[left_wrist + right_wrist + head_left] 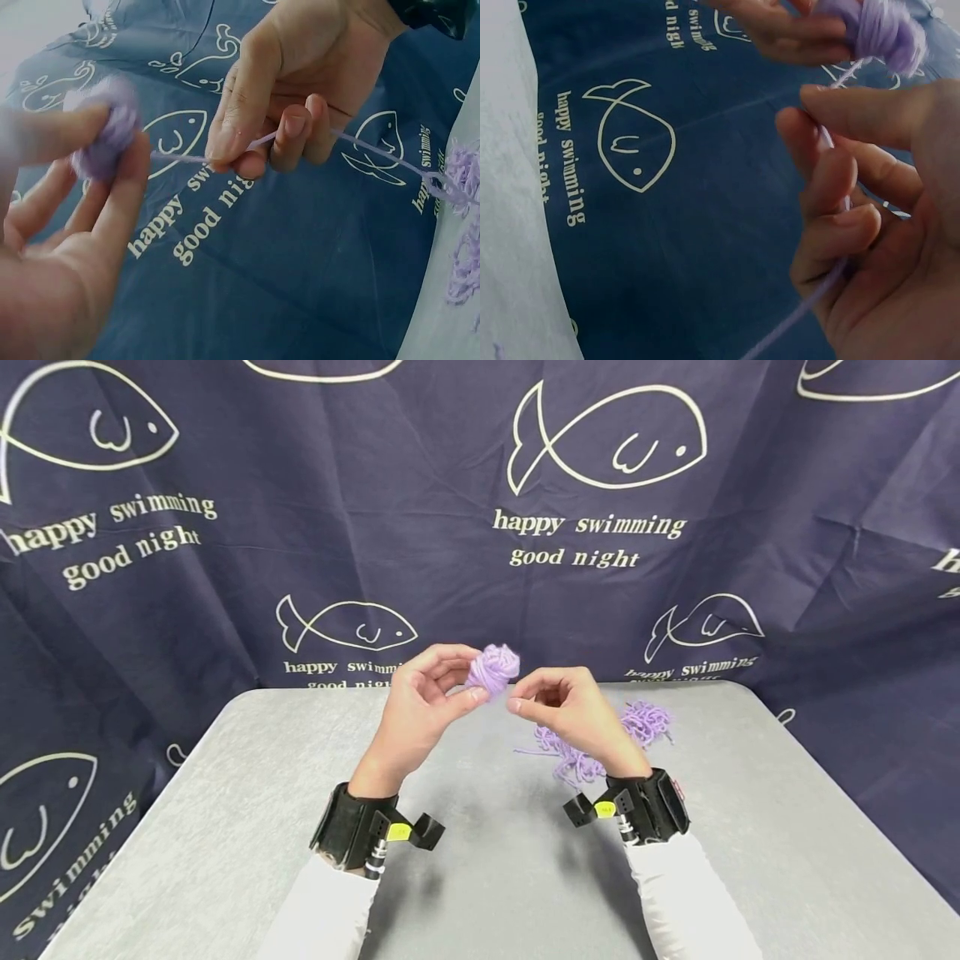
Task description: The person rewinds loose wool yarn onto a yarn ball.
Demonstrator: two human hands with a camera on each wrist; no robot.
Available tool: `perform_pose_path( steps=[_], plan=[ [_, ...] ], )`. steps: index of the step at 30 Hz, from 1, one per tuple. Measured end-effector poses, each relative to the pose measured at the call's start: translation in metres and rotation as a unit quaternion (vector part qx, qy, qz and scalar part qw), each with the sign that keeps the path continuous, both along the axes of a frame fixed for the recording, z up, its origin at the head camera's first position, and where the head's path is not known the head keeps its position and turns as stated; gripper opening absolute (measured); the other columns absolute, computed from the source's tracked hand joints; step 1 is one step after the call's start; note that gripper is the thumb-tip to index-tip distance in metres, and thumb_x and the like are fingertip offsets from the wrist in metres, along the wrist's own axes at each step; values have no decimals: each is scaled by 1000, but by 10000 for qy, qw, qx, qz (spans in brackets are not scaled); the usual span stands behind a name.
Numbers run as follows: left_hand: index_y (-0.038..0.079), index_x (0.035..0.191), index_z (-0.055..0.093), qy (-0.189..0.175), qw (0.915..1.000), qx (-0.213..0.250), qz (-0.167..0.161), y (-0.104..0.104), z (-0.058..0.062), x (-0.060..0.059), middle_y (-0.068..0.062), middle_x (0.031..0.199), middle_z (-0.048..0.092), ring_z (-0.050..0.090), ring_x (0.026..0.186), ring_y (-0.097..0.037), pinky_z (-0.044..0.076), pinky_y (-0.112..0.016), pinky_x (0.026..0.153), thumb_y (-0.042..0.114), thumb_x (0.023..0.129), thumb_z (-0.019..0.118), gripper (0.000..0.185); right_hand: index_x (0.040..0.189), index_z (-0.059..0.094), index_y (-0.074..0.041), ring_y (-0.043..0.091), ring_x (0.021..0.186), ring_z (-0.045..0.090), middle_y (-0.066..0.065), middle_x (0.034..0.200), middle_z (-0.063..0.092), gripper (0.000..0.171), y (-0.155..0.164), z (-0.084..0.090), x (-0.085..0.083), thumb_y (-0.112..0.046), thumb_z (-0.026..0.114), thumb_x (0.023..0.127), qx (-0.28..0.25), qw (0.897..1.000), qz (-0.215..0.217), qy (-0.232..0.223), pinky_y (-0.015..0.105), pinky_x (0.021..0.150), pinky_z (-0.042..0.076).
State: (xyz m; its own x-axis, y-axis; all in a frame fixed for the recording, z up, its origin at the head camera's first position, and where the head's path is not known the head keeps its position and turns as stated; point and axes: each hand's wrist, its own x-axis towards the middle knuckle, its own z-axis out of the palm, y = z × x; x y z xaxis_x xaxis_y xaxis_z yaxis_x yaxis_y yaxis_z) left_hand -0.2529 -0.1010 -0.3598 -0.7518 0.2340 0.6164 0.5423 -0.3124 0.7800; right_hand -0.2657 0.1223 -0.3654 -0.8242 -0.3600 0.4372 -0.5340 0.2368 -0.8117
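Between the thumb and fingers of my left hand [420, 702] is a small ball of purple yarn [493, 670], held up above the table. My right hand [573, 706] is just to its right and pinches the yarn strand [180, 157] between thumb and index finger. In the left wrist view the strand runs taut from the ball to that pinch, then passes through the curled fingers toward a loose heap of purple yarn [461, 180]. The right wrist view shows the strand leaving below the right hand [877, 165], with the wound ball [889, 34] at the top.
The loose yarn heap [645, 722] lies on the grey table [480, 877] behind and under the right hand, partly hidden by it. A dark blue cloth [450, 468] with white fish prints hangs behind the table. Each wrist wears a black strap with a small camera mount [427, 831].
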Motion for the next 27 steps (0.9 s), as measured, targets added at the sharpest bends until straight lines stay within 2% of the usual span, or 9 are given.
perform_pose_path(
  steps=[4, 7, 11, 14, 17, 21, 24, 27],
  plan=[
    [-12, 123, 60, -96, 9966, 105, 806, 2, 0, -2, -9, 110, 68, 65, 94, -17, 56, -23, 81, -18, 82, 69, 42, 91, 76, -6, 12, 53, 44, 4, 64, 57, 4, -4, 3, 5, -8, 78, 88, 250, 9994, 223, 50, 23, 46, 33],
    [-9, 122, 64, 12, 9896, -121, 1434, 4, -2, -3, -14, 107, 67, 66, 91, -19, 57, -22, 78, -16, 82, 71, 41, 89, 76, -5, 11, 53, 43, 3, 63, 56, 5, -6, 4, 7, -9, 79, 87, 300, 9991, 302, 65, 22, 46, 33],
    [-3, 116, 69, 309, 9689, -921, 2277, 5, -7, -3, -16, 107, 67, 67, 91, -20, 59, -24, 77, -9, 83, 74, 34, 88, 76, -5, 11, 53, 43, 3, 64, 57, 4, -6, 5, 9, -8, 79, 86, 239, 9990, 344, 167, 22, 45, 32],
    [-1, 113, 71, 449, 9517, -1605, 2580, 6, -10, -3, -13, 103, 68, 69, 90, -22, 61, -29, 78, -6, 82, 75, 31, 89, 77, -5, 12, 52, 45, 4, 65, 60, 4, -4, 7, 10, -4, 78, 86, 51, 9991, 270, 328, 22, 45, 33],
    [-1, 109, 71, 457, 9439, -2157, 2460, 6, -11, -3, -12, 99, 69, 71, 87, -24, 62, -34, 77, -6, 81, 75, 28, 91, 77, -6, 13, 52, 46, 5, 68, 62, 6, -2, 8, 10, -2, 78, 86, -244, 9984, 75, 504, 23, 45, 36],
    [-2, 107, 71, 295, 9424, -2657, 2011, 5, -9, -2, -13, 98, 72, 71, 88, -24, 62, -37, 79, -6, 82, 75, 26, 92, 77, -6, 14, 54, 47, 6, 72, 66, 7, 2, 9, 9, -3, 79, 87, -643, 9959, -241, 592, 23, 46, 38],
    [-1, 107, 72, 182, 9454, -2859, 1557, 3, -8, -1, -11, 100, 73, 71, 89, -22, 61, -35, 82, -5, 84, 74, 24, 94, 76, -3, 14, 55, 48, 6, 73, 66, 7, 4, 9, 8, -4, 79, 87, -912, 9934, -415, 565, 23, 48, 38],
    [-1, 108, 72, 104, 9534, -2866, 941, 0, -7, -1, -10, 102, 73, 71, 90, -22, 60, -34, 84, -6, 85, 72, 24, 96, 75, 1, 13, 56, 48, 6, 72, 64, 11, 6, 8, 5, -5, 79, 88, -1123, 9912, -518, 479, 24, 49, 38]
  ],
)
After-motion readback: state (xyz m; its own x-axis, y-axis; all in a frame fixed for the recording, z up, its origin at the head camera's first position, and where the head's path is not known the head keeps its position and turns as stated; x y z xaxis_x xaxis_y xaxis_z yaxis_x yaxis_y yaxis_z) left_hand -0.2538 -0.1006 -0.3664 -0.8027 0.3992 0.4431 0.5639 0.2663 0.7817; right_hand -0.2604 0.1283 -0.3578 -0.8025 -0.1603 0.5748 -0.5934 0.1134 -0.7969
